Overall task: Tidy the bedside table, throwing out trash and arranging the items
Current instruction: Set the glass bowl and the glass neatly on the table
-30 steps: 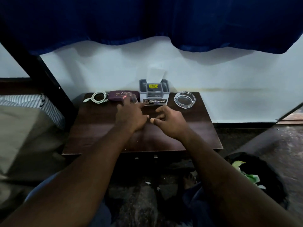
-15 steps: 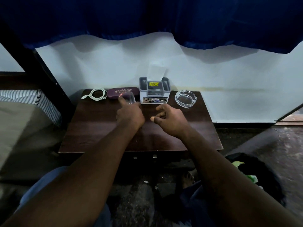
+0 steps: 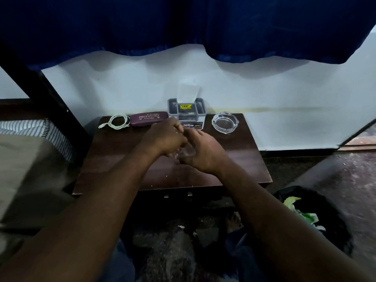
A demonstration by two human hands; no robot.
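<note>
Both hands now meet at centre, left hand with curled fingers bringing a small clear object from the far edge to right hand (grip unclear), probably for sorting.

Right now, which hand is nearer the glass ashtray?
Right. The right hand is front-left of the ashtray; the left hand is farther left, by the glasses case.

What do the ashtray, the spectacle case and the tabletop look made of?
Ashtray: clear glass, thick glinting rim.
Spectacle case: maroon, matte, likely leatherette over a hard shell; gold lettering.
Tabletop: dark wood grain with a slight sheen; veneer or laminate, cannot tell.
</note>
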